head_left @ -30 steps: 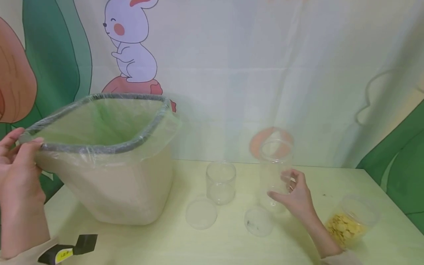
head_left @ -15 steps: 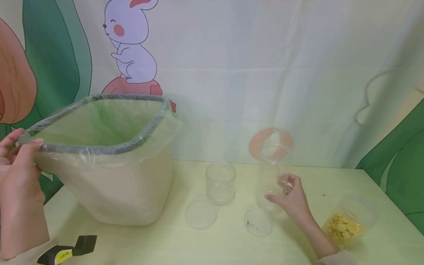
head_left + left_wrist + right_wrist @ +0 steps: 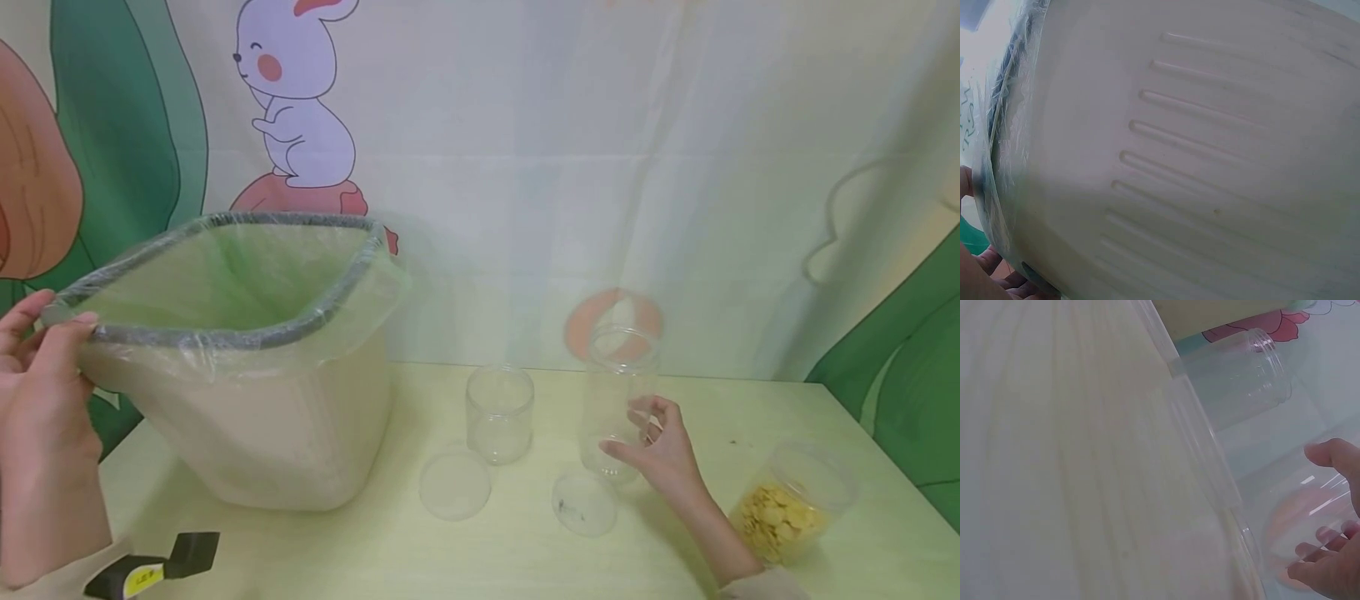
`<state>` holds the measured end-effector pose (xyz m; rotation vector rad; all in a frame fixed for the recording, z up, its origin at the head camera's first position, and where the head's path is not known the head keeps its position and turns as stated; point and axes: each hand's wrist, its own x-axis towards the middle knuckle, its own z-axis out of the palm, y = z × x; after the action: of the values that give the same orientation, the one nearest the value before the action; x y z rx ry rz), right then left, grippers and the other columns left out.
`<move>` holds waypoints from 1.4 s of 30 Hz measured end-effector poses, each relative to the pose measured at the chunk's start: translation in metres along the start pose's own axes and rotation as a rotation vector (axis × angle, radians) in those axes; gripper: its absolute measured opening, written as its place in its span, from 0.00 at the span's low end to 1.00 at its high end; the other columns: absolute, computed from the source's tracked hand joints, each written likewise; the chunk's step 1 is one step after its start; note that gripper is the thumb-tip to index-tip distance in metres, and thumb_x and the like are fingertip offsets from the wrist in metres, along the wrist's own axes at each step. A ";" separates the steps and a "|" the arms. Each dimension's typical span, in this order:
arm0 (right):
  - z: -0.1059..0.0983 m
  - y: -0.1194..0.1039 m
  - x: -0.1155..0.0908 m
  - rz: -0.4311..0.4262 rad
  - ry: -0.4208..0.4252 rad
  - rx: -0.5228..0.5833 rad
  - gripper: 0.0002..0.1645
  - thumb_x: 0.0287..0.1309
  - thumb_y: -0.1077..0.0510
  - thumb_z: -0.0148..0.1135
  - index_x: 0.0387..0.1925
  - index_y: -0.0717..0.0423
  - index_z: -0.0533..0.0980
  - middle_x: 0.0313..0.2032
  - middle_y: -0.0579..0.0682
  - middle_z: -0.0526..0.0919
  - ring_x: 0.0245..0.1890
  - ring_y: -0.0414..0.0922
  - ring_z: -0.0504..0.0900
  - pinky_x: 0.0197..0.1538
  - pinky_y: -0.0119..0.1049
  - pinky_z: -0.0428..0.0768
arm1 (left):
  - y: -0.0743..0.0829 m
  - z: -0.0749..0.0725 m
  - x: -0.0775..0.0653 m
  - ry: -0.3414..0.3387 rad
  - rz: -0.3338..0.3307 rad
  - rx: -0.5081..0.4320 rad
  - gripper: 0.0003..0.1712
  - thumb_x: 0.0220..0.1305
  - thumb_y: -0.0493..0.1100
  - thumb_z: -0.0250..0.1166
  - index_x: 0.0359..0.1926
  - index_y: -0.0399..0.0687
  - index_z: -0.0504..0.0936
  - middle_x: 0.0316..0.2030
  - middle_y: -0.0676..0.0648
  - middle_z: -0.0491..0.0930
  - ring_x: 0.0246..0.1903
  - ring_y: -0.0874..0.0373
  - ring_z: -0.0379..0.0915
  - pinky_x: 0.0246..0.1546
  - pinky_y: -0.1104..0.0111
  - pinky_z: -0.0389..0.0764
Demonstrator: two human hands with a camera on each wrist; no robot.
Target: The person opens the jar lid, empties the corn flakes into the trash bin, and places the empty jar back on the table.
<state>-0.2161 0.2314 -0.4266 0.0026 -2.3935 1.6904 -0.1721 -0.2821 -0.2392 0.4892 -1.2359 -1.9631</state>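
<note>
Left hand: at the bin's near left corner, fingers and thumb pinching the rim
Bin: pale, on the left of the surface, upright, its grey rim facing up; the left wrist view shows parallel ridges along its side
Liner: clear with a green tint, folded over the rim and hanging down outside
Right hand: fingers curled round the lower part of the tall jar, thumb on its near side, some fingers seen through the plastic
Tall jar: clear, upright on the surface, right of the short jar and apart from it
Short jar: clear, upright, between bin and tall jar, touching neither
Left lid: clear, lying flat just in front of the short jar
Right lid: clear, flat, just in front of the tall jar, with small dark marks
Chip jar: clear, at far right beside the right forearm, yellow chips in its lower part
Surface: pale yellow-green, running back to the cloth
Cloth: light, hanging behind everything, printed with a white rabbit and green leaves
</note>
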 end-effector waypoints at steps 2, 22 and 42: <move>-0.001 -0.007 -0.003 0.013 -0.008 -0.006 0.53 0.34 0.51 0.76 0.57 0.60 0.53 0.59 0.56 0.63 0.62 0.55 0.63 0.63 0.48 0.59 | 0.000 0.000 -0.001 -0.003 -0.003 -0.009 0.21 0.53 0.33 0.64 0.49 0.53 0.75 0.39 0.53 0.66 0.31 0.64 0.63 0.19 0.78 0.62; -0.004 -0.033 -0.015 0.114 -0.088 0.015 0.50 0.45 0.62 0.70 0.62 0.64 0.48 0.64 0.60 0.57 0.65 0.57 0.55 0.65 0.52 0.54 | 0.000 -0.003 0.001 -0.011 0.008 0.036 0.22 0.54 0.35 0.65 0.50 0.55 0.74 0.39 0.54 0.65 0.30 0.64 0.61 0.18 0.77 0.59; -0.020 -0.050 -0.029 0.125 -0.129 -0.234 0.66 0.42 0.48 0.72 0.69 0.61 0.38 0.68 0.62 0.45 0.66 0.61 0.49 0.64 0.53 0.53 | 0.008 -0.010 -0.020 -0.079 -0.049 0.377 0.31 0.63 0.52 0.56 0.65 0.68 0.57 0.65 0.61 0.52 0.63 0.68 0.44 0.65 0.73 0.37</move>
<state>-0.1778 0.2296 -0.3789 -0.0780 -2.7265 1.4905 -0.1495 -0.2746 -0.2384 0.6380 -1.6697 -1.8067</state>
